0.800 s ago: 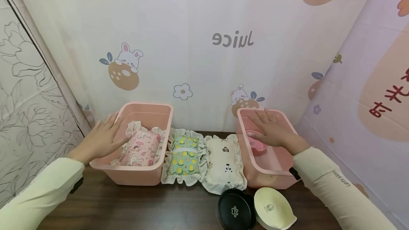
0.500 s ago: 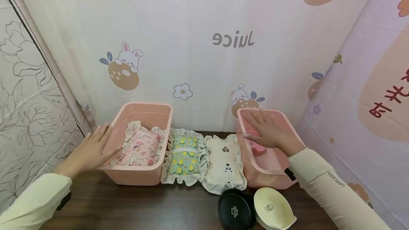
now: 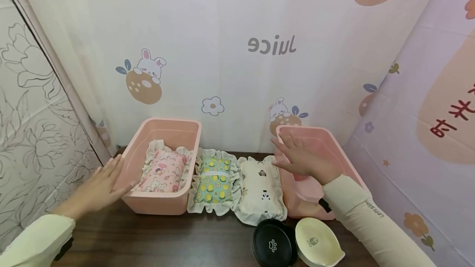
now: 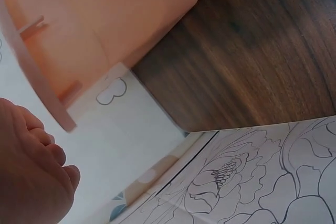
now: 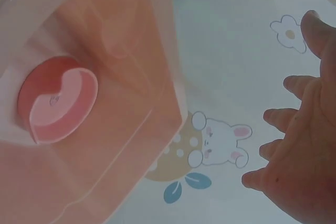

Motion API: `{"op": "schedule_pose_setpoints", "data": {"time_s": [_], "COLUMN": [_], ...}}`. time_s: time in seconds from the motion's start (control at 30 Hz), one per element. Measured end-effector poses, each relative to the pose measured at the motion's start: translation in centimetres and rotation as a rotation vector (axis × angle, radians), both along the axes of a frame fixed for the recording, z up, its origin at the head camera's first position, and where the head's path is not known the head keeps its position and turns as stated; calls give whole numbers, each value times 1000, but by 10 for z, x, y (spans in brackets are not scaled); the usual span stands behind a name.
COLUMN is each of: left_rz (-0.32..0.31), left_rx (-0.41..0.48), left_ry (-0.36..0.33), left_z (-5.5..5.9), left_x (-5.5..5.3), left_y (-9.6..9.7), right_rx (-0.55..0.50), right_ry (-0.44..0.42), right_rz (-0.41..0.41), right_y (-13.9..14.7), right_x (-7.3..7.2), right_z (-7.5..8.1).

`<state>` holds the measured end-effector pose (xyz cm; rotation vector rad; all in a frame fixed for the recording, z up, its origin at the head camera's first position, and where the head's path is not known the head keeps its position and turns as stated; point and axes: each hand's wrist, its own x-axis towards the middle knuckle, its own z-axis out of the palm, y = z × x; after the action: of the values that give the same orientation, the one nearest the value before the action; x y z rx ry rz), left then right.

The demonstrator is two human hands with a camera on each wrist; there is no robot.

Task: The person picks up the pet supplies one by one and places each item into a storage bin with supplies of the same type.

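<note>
My left hand (image 3: 96, 186) is held with straight fingers beside the left pink bin (image 3: 157, 195), fingertips close to its left rim. In the left wrist view this hand (image 4: 34, 169) is apart from the bin's wall. A pink ruffled pillow (image 3: 165, 170) lies inside that bin. My right hand (image 3: 302, 158), fingers spread, hovers over the left side of the right pink bin (image 3: 341, 158) and holds nothing. Inside this bin a pink bowl (image 5: 73, 98) shows in the right wrist view; my hand mostly hides it in the head view.
Between the bins lie a green lemon-print pillow (image 3: 213, 180) with a white band and a cream pillow (image 3: 261, 188). A black dish (image 3: 272, 244) and a pale yellow dish (image 3: 317, 240) sit near the front of the dark wooden table (image 3: 167, 238). Printed curtains (image 3: 219, 52) stand behind.
My left hand has moved left and down, from over the left bin to beside it. The right hand has drifted left across the right bin. The pillows and dishes have stayed put.
</note>
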<state>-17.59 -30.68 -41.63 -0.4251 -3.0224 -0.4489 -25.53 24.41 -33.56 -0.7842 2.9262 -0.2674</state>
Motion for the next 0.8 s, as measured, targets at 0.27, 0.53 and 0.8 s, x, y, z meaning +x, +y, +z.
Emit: {"op": "schedule_pose_setpoints", "data": {"time_s": [0.27, 0.53, 0.8], "left_rz": [-8, -5, -9], "left_rx": [11, 44, 38], "left_ry": [6, -11, -10], "left_z": [-6, -10, -12], "left_x": [2, 3, 3], "left_y": [0, 1, 1], "right_rx": [-42, -58, -92], "right_ry": [-8, -59, -148], "right_rz": [41, 63, 89], "right_y": [-28, -58, -94], "right_x": [1, -6, -14], "right_z": [-15, -42, -76]}}
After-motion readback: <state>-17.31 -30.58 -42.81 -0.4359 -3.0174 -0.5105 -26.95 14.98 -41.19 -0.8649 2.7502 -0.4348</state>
